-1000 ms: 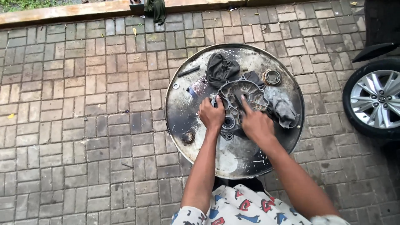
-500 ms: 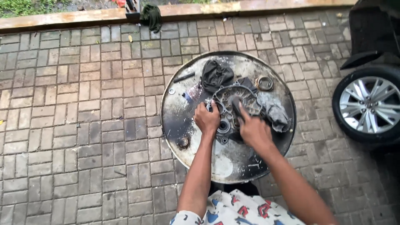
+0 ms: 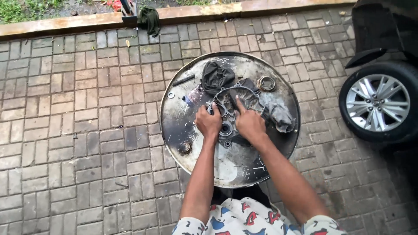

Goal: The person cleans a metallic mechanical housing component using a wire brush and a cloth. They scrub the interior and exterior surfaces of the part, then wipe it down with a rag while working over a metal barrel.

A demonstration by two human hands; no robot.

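Head cam looking straight down: both hands are on a greasy metal engine cover (image 3: 233, 114) lying on a round drum-top surface (image 3: 183, 126). Left hand (image 3: 209, 122) is curled closed on the cover's left rim, right hand (image 3: 249, 123) pressing on it, fingers half open. Dark rag (image 3: 217, 76) just beyond the hands, grey rag (image 3: 278, 114) right of the right hand.

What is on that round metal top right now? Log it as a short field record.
surface: round metal drum top, on brick paving
left hand: left hand grips the edge of the metal engine casing
right hand: right hand presses on the casing, one finger stretched out
on the top: dark rag, grey rag, ring-shaped bearing, thin dark rod, small washer
nearby: car wheel to the right
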